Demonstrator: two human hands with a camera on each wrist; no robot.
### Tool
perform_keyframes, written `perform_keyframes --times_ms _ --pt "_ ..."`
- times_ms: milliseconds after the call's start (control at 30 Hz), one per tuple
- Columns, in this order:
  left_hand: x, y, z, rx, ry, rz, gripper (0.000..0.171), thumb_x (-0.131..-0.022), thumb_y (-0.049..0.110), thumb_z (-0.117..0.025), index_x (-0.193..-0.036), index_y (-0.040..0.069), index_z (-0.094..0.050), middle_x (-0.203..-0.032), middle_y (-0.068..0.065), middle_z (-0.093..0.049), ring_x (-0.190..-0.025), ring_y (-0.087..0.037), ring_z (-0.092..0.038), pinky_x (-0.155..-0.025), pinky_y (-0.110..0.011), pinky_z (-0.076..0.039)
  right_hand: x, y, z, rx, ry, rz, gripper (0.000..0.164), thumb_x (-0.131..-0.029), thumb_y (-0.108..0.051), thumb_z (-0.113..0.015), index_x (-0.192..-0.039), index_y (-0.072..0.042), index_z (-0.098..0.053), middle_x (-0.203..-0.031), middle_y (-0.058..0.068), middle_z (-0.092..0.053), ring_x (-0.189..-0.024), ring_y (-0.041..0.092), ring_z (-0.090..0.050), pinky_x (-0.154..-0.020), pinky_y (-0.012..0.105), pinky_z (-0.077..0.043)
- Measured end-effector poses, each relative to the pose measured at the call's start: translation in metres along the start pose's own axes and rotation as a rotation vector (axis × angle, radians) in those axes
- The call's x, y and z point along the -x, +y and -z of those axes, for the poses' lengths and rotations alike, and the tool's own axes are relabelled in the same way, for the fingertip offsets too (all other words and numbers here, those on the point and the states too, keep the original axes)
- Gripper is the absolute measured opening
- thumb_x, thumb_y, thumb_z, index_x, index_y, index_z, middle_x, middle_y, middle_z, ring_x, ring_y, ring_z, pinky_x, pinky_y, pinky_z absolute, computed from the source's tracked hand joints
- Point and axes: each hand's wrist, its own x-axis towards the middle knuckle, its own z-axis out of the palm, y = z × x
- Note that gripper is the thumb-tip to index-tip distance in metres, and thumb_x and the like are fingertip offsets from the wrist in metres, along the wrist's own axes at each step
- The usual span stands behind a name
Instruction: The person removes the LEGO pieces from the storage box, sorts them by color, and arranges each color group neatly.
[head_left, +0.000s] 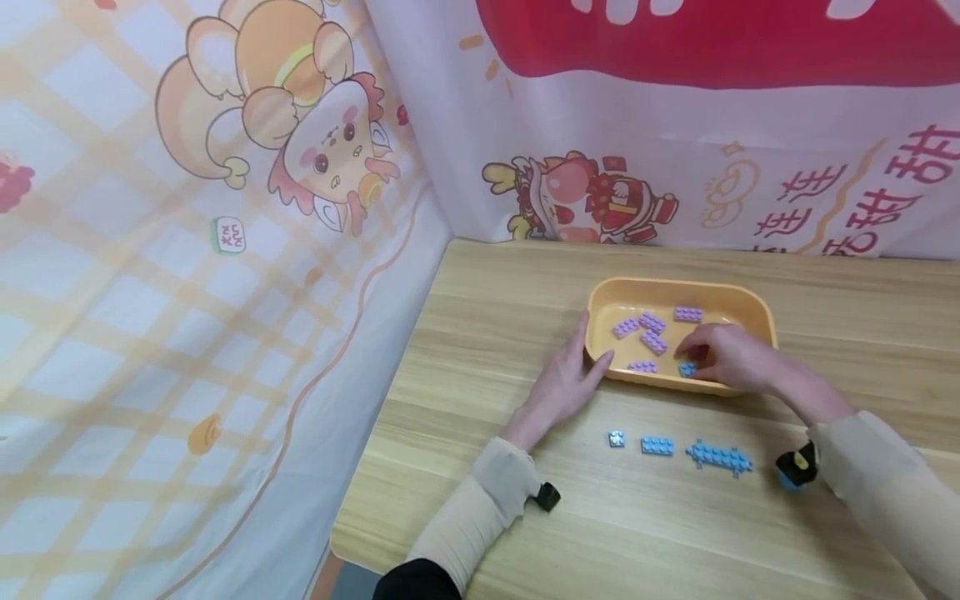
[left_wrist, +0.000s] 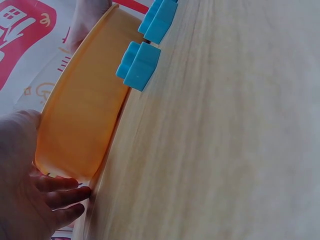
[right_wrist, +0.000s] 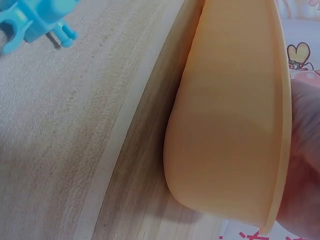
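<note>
Left grip (head_left: 561, 380) curved round one end of a yellow tray (head_left: 738, 310), right grip (head_left: 726, 354) curled inside at a blue brick (head_left: 686, 369), can't tell if pinched, purple bricks (head_left: 654, 342) left of it

Your left hand (left_wrist: 27, 192) against the orange tray (left_wrist: 82, 105)
Your fingers (left_wrist: 62, 199) lie outstretched beside its base; two blue bricks (left_wrist: 144, 69) rest near it on the worktop (left_wrist: 215, 130).

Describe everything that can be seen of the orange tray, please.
The tray is yellow-orange, smooth and apparently plastic: an oblong with rounded corners and a thin rim. It stands upright on the wooden table, holding five purple bricks and a blue brick. The left hand touches its near left corner; the right hand reaches inside.
</note>
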Motion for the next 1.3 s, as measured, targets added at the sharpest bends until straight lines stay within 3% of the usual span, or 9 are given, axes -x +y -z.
perform_keyframes --times_ms 633,867,1000,1133,1300 --pt "0.0 0.0 -0.001 0.007 0.008 -0.014 0.086 -0.115 0.059 -0.045 -0.179 0.022 -0.002 -0.184 -0.005 -0.022 -0.168 -0.027 -0.034 -0.139 -0.042 -0.031 -0.001 0.003 -0.001 -0.043 -0.04 -0.007 0.013 -0.094 -0.005 -0.086 -0.105 -0.008 -0.081 -0.099 0.003 -0.077 -0.088 0.014 -0.068 -0.072 0.023 -0.06" --pt "0.0 0.0 -0.002 0.013 0.007 -0.004 0.084 -0.115 0.055 -0.046 -0.179 0.023 -0.002 -0.184 -0.004 -0.022 -0.168 -0.027 -0.034 -0.14 -0.043 -0.03 0.005 0.003 0.001 -0.023 0.05 -0.011 0.018 -0.092 -0.01 -0.089 -0.106 -0.004 -0.081 -0.1 0.005 -0.078 -0.089 0.015 -0.07 -0.072 0.021 -0.058" --pt "0.0 0.0 -0.001 0.015 0.009 -0.003 0.084 -0.115 0.055 -0.047 -0.179 0.024 -0.002 -0.184 -0.004 -0.022 -0.168 -0.026 -0.034 -0.139 -0.043 -0.031 0.014 -0.002 0.008 -0.004 0.103 -0.021 0.02 -0.092 -0.007 -0.087 -0.109 -0.001 -0.08 -0.103 0.009 -0.078 -0.094 0.022 -0.072 -0.081 0.039 -0.066" --pt "0.0 0.0 -0.002 0.004 0.01 -0.01 0.085 -0.115 0.058 -0.046 -0.179 0.023 -0.002 -0.184 -0.004 -0.023 -0.167 -0.026 -0.035 -0.139 -0.042 -0.032 0.029 -0.005 0.019 0.012 0.151 -0.018 0.02 -0.092 -0.006 -0.086 -0.111 -0.001 -0.079 -0.105 0.01 -0.079 -0.099 0.027 -0.073 -0.088 0.055 -0.066" --pt "0.0 -0.001 -0.002 -0.007 0.01 -0.015 0.085 -0.115 0.058 -0.045 -0.179 0.022 -0.002 -0.183 -0.005 -0.025 -0.167 -0.027 -0.037 -0.138 -0.042 -0.033 0.051 -0.004 0.028 0.077 0.262 0.015 0.021 -0.088 -0.005 -0.091 -0.106 -0.005 -0.08 -0.1 0.005 -0.079 -0.095 0.025 -0.073 -0.079 0.034 -0.064"
